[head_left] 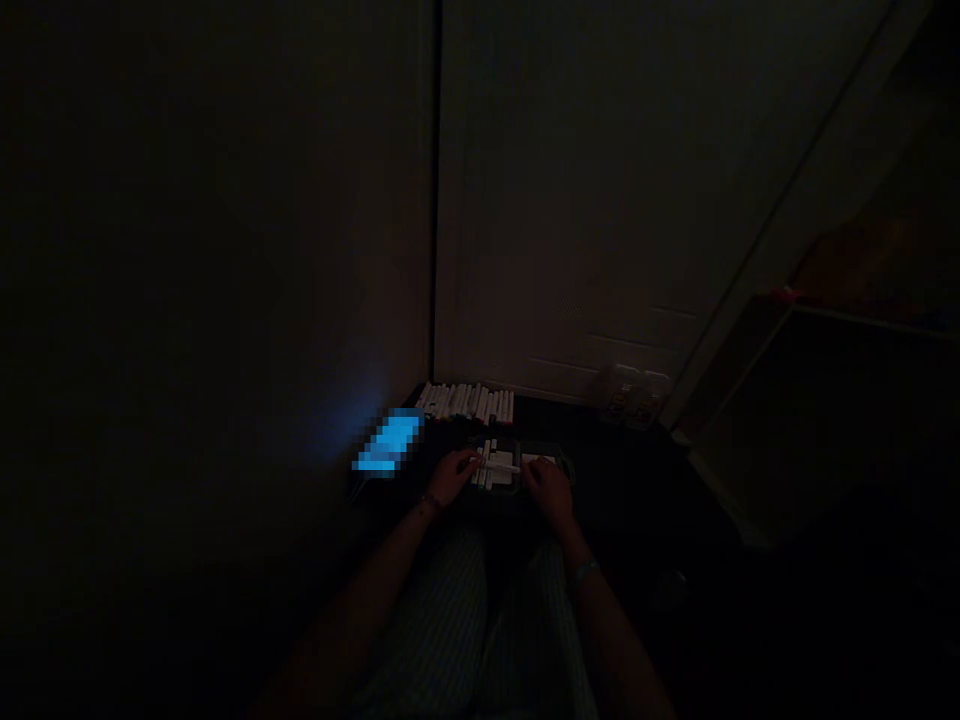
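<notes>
The room is very dark. My left hand (454,477) and my right hand (547,487) reach out over a small dark case (568,466) on the floor that holds white markers. Between the two hands lies one white marker (501,466), crosswise over the others; my left fingers pinch its left end and my right fingers close near its right end. Beyond the case, a row of several white markers (466,402) lies side by side by the wall. My legs in striped trousers (480,620) show below.
A glowing blue screen (388,442) lies left of the case. A clear plastic container (628,392) stands at the back by the door (585,200). A dark box-shaped piece of furniture (825,410) fills the right. A wall closes the left side.
</notes>
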